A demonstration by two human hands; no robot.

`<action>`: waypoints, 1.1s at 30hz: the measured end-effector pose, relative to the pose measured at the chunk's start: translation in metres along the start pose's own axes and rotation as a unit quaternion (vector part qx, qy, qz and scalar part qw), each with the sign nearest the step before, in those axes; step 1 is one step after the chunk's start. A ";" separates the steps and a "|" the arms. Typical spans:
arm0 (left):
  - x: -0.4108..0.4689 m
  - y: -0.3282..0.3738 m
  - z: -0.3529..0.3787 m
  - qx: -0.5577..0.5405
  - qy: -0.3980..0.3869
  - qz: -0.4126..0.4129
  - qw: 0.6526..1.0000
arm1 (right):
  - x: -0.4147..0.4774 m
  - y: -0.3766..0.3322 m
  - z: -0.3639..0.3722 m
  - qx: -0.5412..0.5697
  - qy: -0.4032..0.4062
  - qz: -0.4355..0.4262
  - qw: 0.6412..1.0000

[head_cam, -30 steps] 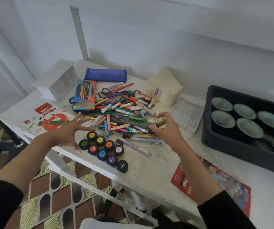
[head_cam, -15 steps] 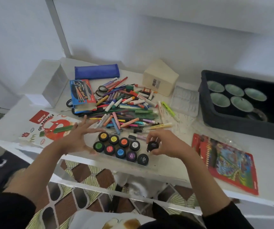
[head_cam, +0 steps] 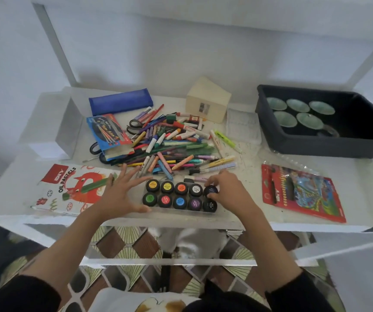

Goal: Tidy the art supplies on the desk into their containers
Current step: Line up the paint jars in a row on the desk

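Note:
Two rows of small black paint pots [head_cam: 179,195] with coloured lids sit in a clear tray [head_cam: 182,213] near the desk's front edge. My right hand [head_cam: 227,192] grips the dark blue-lidded paint pot [head_cam: 210,190] at the right end of the back row. My left hand [head_cam: 122,192] rests open, fingers spread, against the tray's left end. Behind the pots lies a loose heap of markers, crayons and pens [head_cam: 172,143] with scissors [head_cam: 136,126].
An oil pastels box [head_cam: 68,188] lies left with a green stick on it, a red pencil pack [head_cam: 302,192] right. Behind stand a blue pencil case [head_cam: 120,102], a brush pack [head_cam: 109,134], a white box [head_cam: 54,129], a cream box [head_cam: 208,100], a clear tray [head_cam: 244,126] and a black bin [head_cam: 325,145] with bowls.
My right hand left the marker heap, picked up a dark paint pot and brought it into the back row's right end. My left hand stayed beside the pots.

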State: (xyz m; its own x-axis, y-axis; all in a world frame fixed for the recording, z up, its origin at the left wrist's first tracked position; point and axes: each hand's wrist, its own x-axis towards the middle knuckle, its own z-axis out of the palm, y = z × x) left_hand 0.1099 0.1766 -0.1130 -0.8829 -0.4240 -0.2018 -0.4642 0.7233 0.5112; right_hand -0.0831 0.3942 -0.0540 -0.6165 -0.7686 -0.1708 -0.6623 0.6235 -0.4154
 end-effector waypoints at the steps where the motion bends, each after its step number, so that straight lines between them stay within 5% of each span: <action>1: 0.000 0.000 0.000 0.004 -0.001 0.000 1.000 | -0.001 -0.001 0.001 -0.007 0.003 0.000 1.000; 16: 0.007 -0.019 0.001 0.019 0.065 0.093 0.993 | 0.031 -0.015 -0.027 -0.080 0.005 0.004 0.997; 33: 0.006 -0.017 0.005 0.035 0.101 0.086 0.991 | 0.221 -0.001 -0.045 -0.072 0.021 -0.064 0.995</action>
State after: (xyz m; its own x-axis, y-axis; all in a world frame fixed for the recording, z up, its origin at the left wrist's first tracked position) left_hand 0.1119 0.1646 -0.1274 -0.9204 -0.3867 0.0579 -0.3184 0.8271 0.4632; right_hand -0.2372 0.2303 -0.0510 -0.5379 -0.8387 -0.0850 -0.7891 0.5364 -0.2993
